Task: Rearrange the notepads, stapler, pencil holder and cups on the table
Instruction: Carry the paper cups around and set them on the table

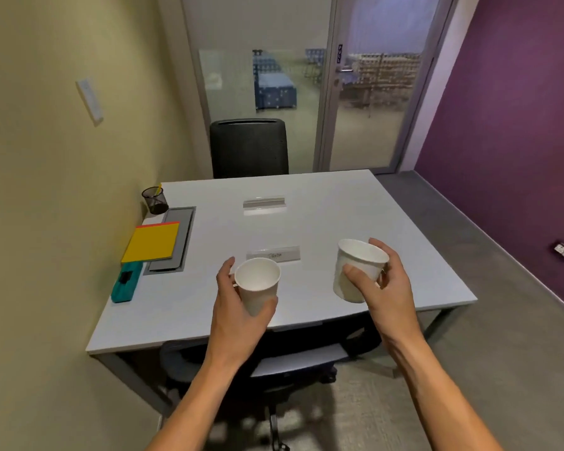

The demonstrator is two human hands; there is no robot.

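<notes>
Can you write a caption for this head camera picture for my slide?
Left hand and right hand each hold a white paper cup above the white table.

Left hand (238,307) covers the near wall and base of its white cup (258,284); whether that base touches the table (339,203) cannot be told. Right hand (383,288) hides the far right side of the second cup (355,271). Near chair (274,359): backrest mostly hidden under the table edge. Both forearms cut by the bottom edge. Writing on the clear nameplate (273,254), just behind the left cup, is illegible. Orange notepad (158,224) shows only an edge behind the yellow notepad (152,244).
</notes>
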